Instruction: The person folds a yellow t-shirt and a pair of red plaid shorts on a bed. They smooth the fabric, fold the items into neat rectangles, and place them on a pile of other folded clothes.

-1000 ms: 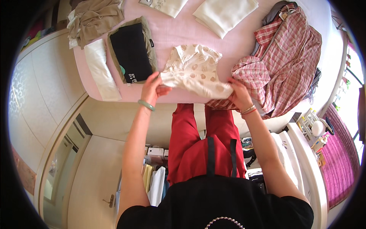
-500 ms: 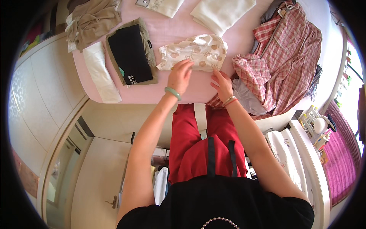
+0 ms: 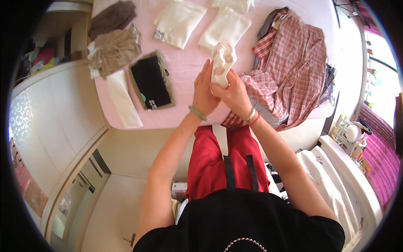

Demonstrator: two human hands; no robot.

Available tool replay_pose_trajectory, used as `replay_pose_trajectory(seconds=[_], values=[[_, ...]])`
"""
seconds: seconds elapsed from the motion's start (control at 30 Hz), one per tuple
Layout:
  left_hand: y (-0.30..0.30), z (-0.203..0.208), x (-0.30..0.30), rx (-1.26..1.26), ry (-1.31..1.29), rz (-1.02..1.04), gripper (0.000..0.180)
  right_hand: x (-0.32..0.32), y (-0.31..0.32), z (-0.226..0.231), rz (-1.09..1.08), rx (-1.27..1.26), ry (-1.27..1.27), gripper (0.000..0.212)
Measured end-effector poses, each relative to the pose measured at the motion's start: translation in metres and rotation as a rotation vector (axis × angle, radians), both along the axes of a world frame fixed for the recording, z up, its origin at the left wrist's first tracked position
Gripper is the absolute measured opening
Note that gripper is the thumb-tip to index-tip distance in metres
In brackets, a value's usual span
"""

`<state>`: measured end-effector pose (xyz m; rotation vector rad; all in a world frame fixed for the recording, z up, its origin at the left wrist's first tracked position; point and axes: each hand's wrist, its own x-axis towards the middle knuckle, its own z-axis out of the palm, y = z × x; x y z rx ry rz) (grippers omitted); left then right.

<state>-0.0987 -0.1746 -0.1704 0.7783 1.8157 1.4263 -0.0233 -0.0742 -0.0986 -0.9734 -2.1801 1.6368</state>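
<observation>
A white cloth garment with tan printed shapes (image 3: pixel 223 63) is gathered into a narrow folded bundle, raised above the bed's near edge. My left hand (image 3: pixel 205 90) lies along its left side, fingers fairly straight and pressed to the cloth. On the other side my right hand (image 3: pixel 233 94) grips the lower end, thumb across the front. The palms face each other with the bundle between them. Just beyond it lie folded white cloths (image 3: pixel 225 29). A black folded garment on an olive one (image 3: pixel 151 82) lies left of my hands.
A pink-sheeted bed (image 3: pixel 189 54) holds the clothes. Red plaid clothing (image 3: pixel 296 67) is heaped at right. A tan garment (image 3: pixel 117 48), a dark brown one (image 3: pixel 112 19) and a long white folded cloth (image 3: pixel 124 101) lie at left. White drawers (image 3: pixel 336 168) stand at right.
The patterned garment lay flat on the bed; now it is folded narrow and lifted between my hands. My hands have come together. The view has shifted, showing more of the far bed.
</observation>
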Motion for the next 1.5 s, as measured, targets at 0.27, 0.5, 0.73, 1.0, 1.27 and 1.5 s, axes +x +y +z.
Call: replay_pose_trajectory(seconds=[0.27, 0.5, 0.73, 1.0, 1.27, 1.5], values=[[0.002, 0.165, -0.011, 0.215, -0.448, -0.077, 0.050, 0.047, 0.020, 0.170, -0.004, 0.142, 0.253, 0.025], [0.018, 0.281, 0.002, 0.147, -0.675, -0.375, 0.041, 0.122, 0.048, 0.217, -0.212, -0.228, 0.517, 0.071], [0.033, 0.334, 0.059, 0.115, -0.524, -0.631, 0.039, 0.198, 0.034, 0.248, -0.201, -0.589, 0.791, 0.066], [0.054, 0.362, 0.196, 0.278, -0.329, -0.568, 0.034, 0.299, -0.015, 0.289, -0.608, 0.337, 0.473, 0.045], [0.067, 0.336, 0.332, 0.630, 0.265, -0.568, 0.074, 0.342, -0.059, 0.293, -0.845, 0.417, 0.643, 0.056], [0.018, 0.333, 0.358, 0.503, -0.204, -0.850, 0.069, 0.413, -0.056, 0.293, -1.045, 0.297, 0.846, 0.041]])
